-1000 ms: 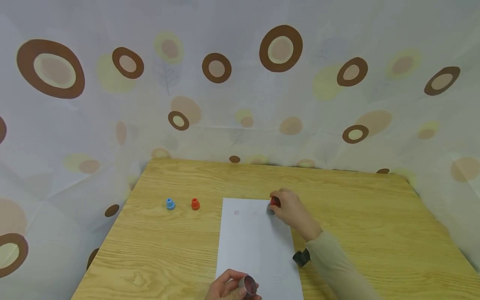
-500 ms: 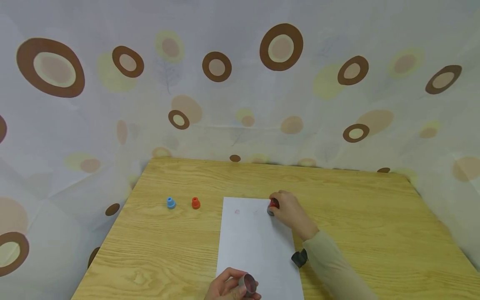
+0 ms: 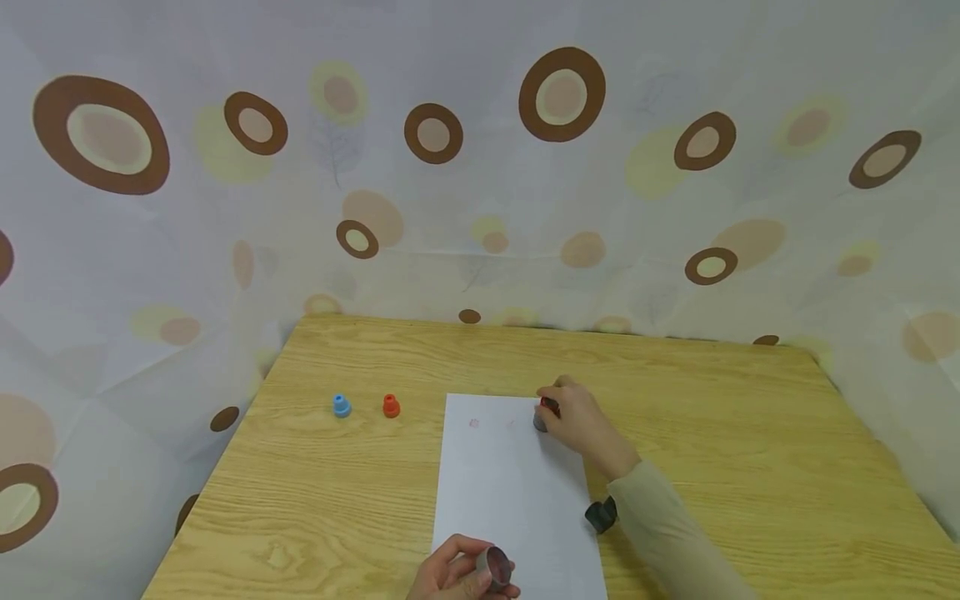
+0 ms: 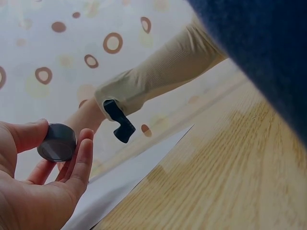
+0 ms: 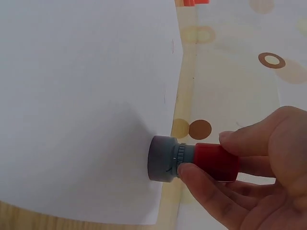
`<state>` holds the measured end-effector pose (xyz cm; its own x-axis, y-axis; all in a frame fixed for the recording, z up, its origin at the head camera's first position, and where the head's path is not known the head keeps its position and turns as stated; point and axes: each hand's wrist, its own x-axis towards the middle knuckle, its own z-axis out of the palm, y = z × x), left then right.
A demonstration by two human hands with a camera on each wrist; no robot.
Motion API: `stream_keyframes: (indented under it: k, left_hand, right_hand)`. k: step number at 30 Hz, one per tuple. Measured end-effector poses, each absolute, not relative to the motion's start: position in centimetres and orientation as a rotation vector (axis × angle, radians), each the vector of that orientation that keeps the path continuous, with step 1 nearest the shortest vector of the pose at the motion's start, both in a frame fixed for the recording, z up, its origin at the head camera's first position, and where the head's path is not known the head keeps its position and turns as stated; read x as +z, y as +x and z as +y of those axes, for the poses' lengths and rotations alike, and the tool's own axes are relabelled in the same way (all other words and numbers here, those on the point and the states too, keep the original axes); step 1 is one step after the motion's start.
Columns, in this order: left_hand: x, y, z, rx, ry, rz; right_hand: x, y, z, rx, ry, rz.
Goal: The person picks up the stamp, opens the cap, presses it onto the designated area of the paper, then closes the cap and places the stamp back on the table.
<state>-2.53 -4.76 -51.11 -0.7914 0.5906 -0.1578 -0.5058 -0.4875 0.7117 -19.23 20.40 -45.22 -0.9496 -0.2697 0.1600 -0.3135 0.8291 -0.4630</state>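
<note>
My right hand (image 3: 585,421) grips a stamp (image 5: 163,159) by its red handle, with thumb and fingers around it. The stamp's round grey base stands against the white paper (image 3: 510,492), near the sheet's far right corner. Two faint reddish marks (image 3: 474,423) lie to its left along the far edge, the second one paler. My left hand (image 3: 450,573) holds a round dark grey cap (image 4: 57,143) between thumb and fingers, above the near end of the sheet. In the head view the cap's hollow side shows a reddish inside.
A small blue stepped piece (image 3: 341,407) and a similar red one (image 3: 391,407) stand on the wooden table (image 3: 337,500), left of the paper. A black device (image 3: 600,516) is on the right sleeve. A patterned curtain (image 3: 480,192) hangs behind the table.
My right hand has shifted very slightly while keeping the stamp at the same spot on the paper. My left hand and the cap stay almost still.
</note>
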Motion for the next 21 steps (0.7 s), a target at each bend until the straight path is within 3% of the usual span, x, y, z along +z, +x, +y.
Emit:
stream_keyframes:
  k: [21]
  left_hand:
    - [-51.39, -2.68, -5.02, 2.263, 0.144, 1.009]
  right_hand:
    - [-45.33, -19.44, 20.54, 0.797, 0.435, -2.901]
